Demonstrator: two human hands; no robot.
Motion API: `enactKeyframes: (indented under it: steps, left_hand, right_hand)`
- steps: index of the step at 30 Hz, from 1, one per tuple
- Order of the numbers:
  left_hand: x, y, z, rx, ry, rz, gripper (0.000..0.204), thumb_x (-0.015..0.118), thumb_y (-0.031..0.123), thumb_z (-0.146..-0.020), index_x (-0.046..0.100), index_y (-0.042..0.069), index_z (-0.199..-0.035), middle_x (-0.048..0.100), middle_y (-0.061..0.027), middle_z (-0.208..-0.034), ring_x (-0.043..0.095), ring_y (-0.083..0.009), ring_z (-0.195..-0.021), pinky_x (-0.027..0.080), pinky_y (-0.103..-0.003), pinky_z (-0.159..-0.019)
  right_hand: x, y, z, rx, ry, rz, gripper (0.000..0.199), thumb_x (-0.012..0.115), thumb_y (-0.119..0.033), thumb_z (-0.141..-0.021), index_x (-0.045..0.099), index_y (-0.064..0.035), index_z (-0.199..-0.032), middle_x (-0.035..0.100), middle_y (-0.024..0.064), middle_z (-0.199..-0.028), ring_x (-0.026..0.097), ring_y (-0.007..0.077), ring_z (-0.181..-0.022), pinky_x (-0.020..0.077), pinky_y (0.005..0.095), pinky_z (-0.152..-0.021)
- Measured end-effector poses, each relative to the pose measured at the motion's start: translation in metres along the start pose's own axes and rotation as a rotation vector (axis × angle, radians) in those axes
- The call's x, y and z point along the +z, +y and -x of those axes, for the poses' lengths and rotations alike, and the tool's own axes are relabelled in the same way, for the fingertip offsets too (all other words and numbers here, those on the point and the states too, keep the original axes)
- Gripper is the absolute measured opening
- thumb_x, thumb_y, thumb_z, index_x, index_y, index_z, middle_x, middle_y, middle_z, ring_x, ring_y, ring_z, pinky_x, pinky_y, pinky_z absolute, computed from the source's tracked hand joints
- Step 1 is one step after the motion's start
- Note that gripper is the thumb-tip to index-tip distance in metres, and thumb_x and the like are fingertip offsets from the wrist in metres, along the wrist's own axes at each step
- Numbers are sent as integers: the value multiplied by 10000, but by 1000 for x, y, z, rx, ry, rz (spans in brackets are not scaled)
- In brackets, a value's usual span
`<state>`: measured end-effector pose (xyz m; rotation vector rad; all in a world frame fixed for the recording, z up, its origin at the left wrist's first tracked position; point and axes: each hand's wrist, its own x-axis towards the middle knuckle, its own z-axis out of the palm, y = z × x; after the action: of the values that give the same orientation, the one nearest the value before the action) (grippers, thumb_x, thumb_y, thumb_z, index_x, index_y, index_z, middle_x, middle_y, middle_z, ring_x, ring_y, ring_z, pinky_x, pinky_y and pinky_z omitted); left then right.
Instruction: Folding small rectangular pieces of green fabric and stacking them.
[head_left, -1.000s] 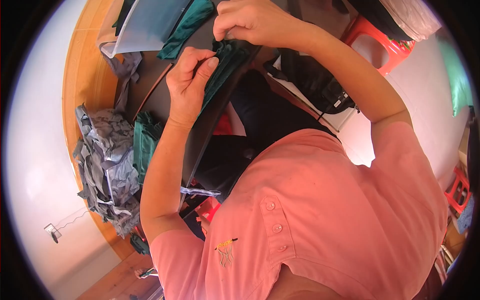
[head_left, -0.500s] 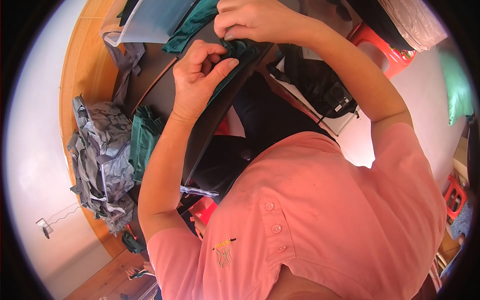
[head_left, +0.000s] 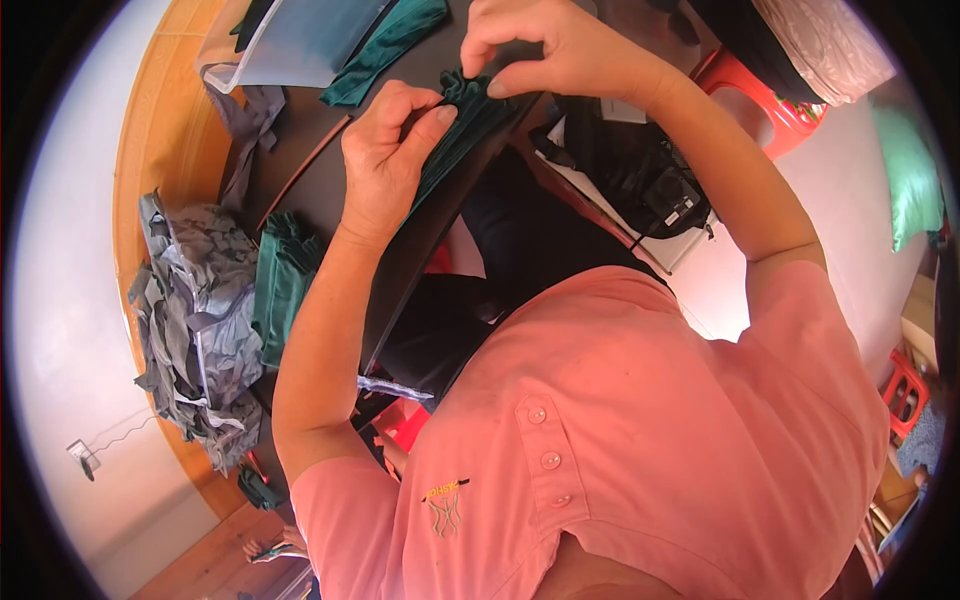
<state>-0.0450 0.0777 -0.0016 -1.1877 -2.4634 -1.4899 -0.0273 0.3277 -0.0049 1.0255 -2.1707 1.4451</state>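
A dark green velvet fabric piece (head_left: 468, 128) lies along the dark table's edge, its upper end bunched into small folds. My left hand (head_left: 385, 150) pinches the left side of that gathered end between thumb and forefinger. From the upper right, my right hand (head_left: 560, 55) grips the other side of the folds, its thumb and forefinger a little apart with velvet between them. The fabric's lower stretch runs down behind my left wrist and is partly hidden. Another green velvet strip (head_left: 385, 55) lies flat beyond my left hand.
A folded green velvet stack (head_left: 285, 290) sits left of my left forearm, beside a heap of crumpled grey fabric (head_left: 205, 330). A clear plastic bin (head_left: 305, 40) stands at the far left. A black bag (head_left: 655, 185) and a red stool (head_left: 765, 95) are to the right.
My right hand has shifted right and slightly down, and its thumb and forefinger have spread. The gathered velvet end between both hands shows more now. My left hand has barely moved.
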Motion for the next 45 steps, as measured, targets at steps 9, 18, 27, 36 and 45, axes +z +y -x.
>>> enactKeyframes:
  steps: [9,18,27,36,45]
  left_hand:
    - [-3,9,0,-44,-58,-18,181,805,24,-848,680,-7,-975,549,-9,-828,502,-101,-728,424,-241,-660]
    - [-3,7,-1,-135,12,148,128,773,23,-877,683,-30,-951,549,4,-831,491,-84,-748,419,-221,-694]
    - [-10,0,1,-165,-18,131,114,730,-4,-920,688,-55,-1012,618,-4,-966,544,-102,-929,422,-216,-910]
    - [-6,6,0,-148,0,154,112,726,7,-926,680,-53,-1008,611,-1,-967,539,-95,-926,422,-214,-907]
    - [-3,4,1,-125,24,185,230,841,-50,-778,680,-10,-936,539,29,-840,443,-54,-701,378,-203,-627]
  right_hand:
    - [11,10,-7,-248,20,370,100,729,-136,-758,653,-82,-794,593,67,-818,607,289,-827,445,419,-740]
    - [5,7,-5,-264,97,208,93,737,-100,-776,662,-59,-812,601,81,-811,619,289,-795,462,388,-711]
    - [3,-3,4,-79,102,45,118,753,-75,-768,686,-54,-863,616,82,-847,631,278,-805,470,379,-714]
    - [16,6,-6,-230,95,367,94,740,-135,-793,679,-108,-860,604,43,-878,615,254,-857,423,380,-776]
    - [11,3,-2,-120,142,131,105,735,-99,-776,671,-87,-858,601,58,-874,613,272,-870,435,388,-791]
